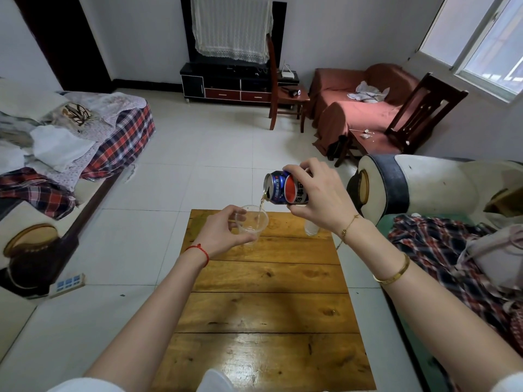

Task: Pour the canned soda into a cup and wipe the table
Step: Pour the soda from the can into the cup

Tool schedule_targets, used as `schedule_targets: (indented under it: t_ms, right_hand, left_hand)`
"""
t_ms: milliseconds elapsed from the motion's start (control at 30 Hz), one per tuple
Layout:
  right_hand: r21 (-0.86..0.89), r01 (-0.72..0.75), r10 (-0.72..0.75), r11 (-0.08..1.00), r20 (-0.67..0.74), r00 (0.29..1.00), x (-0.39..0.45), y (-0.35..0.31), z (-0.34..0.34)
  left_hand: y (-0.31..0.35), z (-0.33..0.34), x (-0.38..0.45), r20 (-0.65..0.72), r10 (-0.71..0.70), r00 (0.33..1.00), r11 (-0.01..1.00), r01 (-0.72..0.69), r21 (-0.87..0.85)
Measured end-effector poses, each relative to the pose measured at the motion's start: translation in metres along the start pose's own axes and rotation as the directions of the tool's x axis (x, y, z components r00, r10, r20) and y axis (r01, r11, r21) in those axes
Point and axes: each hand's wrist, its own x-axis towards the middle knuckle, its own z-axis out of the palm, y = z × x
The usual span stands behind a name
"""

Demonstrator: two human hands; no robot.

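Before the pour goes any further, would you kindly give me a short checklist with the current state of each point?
1. Can gripped firmly by the right hand: ok.
2. Cup steadied by the left hand, fingers around its wall: ok.
3. Stream landing inside the cup's rim: ok.
4. Fill level far below the rim: ok, only a little liquid shows.
5. Wooden table free of spills: cannot tell; glare hides part of the surface.
6. Wiping cloth within reach: cannot tell; a white object sits behind the right wrist, half hidden.
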Motion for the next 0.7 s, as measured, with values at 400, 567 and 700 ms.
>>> schedule_targets:
  t_ms: [400,567,700]
  right_hand:
    - [-0.021,0.007,-0.007,1.0,0.012,1.0,0.0006,0.0043,0.0019]
    - [-0.026,0.012,-0.012,1.0,0.016,1.0,0.0009,0.0053,0.0026]
    - [-0.025,0.014,-0.014,1.0,0.011,1.0,0.0013,0.0053,0.0043]
  left_hand:
    - [-0.0005,0.0009,0.0056,0.009,-0.003,1.0,1.0,0.002,0.006]
    - [-0.0018,0.0015,0.0072,0.01,-0.001,1.0,1.0,0.001,0.015]
    - [-0.0017,0.0013,0.0075,0.008,-0.005,1.0,1.0,0.005,0.004]
